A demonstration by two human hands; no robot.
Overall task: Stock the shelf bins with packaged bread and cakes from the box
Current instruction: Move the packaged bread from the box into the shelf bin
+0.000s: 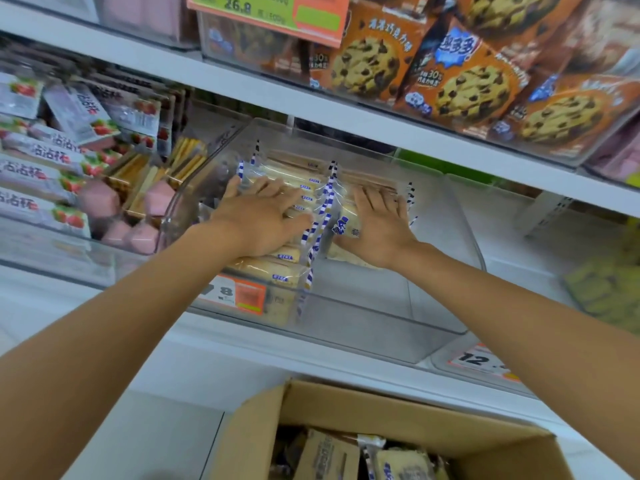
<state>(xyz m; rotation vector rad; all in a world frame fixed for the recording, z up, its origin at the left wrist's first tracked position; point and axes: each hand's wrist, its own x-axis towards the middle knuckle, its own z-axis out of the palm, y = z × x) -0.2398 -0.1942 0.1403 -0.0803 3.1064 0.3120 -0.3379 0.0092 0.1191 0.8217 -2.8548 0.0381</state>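
Left hand [263, 221] lies flat, fingers spread and straight, pressing on a row of clear-wrapped pale bread packets with blue-and-white striped edges [277, 268]. Right hand [379, 226] is just beside it, fingers stretched out over the neighbouring packets, thumb tucked low by one with a blue logo, nothing clenched! Both work inside the clear plastic shelf bin [381, 327] on the white shelf [242, 344], and below sits the open brown cardboard box [398, 407], more wrapped cakes [401, 462] inside.
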